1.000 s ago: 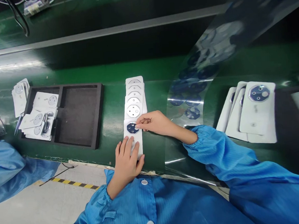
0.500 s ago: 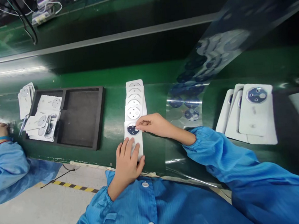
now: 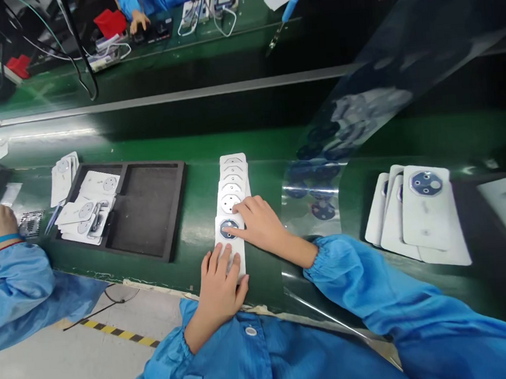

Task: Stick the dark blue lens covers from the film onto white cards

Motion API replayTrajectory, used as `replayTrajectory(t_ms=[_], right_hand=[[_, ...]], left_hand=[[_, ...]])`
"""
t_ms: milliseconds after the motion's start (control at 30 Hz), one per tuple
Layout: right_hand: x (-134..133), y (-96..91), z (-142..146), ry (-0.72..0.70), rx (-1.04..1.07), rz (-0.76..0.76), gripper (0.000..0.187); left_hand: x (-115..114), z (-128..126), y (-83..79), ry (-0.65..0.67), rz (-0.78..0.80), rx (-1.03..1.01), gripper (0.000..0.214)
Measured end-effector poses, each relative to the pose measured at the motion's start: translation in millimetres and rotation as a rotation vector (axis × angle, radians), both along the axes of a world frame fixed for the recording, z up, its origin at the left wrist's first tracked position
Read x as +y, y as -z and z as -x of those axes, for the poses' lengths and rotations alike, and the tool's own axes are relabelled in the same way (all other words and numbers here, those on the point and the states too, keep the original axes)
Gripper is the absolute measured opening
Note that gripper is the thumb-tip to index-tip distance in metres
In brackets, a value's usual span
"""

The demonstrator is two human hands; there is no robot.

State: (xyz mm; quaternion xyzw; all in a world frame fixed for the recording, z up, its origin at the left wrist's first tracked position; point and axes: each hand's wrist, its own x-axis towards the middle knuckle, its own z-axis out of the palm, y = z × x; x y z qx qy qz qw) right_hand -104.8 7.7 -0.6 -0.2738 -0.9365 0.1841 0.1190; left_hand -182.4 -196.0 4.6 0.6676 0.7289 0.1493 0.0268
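Back cover [image 3: 240, 252] lies flat near the front edge of the green table [image 3: 189, 153], nearest one in an overlapping row of covers [image 3: 233, 176]. Black tray [image 3: 145, 212] sits off to the left, with a clear film sheet [image 3: 310, 194] and a stack of ringed covers [image 3: 426, 222] to the right. Left grip [image 3: 218, 280] is spread flat, pinning the cover's lower half. Right grip [image 3: 260, 224] is unclenched too, fingertips pressing on the blue lens ring [image 3: 228, 229]. Looks like thin, light, kinda slippery plastic that probably scratches easily, so I'd hold it by the long edges, not the ring.
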Motion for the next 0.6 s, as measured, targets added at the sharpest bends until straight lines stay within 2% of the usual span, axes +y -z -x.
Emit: replayTrajectory(t_ms=[133,233,333,400,600], right_hand=[[-3.5,1.2,9.8,0.072,-0.092,-0.066,0.025],[-9.3,0.3,10.0,0.058,-0.071,-0.080,0.027],[-16.2,-0.5,9.9,0.088,-0.032,-0.054,0.047],[-20.5,-0.7,11.8,0.136,-0.036,-0.046,0.052],[-36.2,0.6,12.1,0.146,0.071,0.001,0.036]], left_hand=[[-2.2,-0.4,2.5,-0.010,-0.018,0.008,0.039],[-4.6,-0.8,3.6,-0.004,-0.015,0.021,0.042],[-7.5,-1.5,4.0,0.024,0.002,0.046,0.048],[-9.3,-2.1,5.1,0.028,0.003,0.071,0.050],[-11.8,-1.4,16.2,0.033,-0.032,0.109,0.056]])
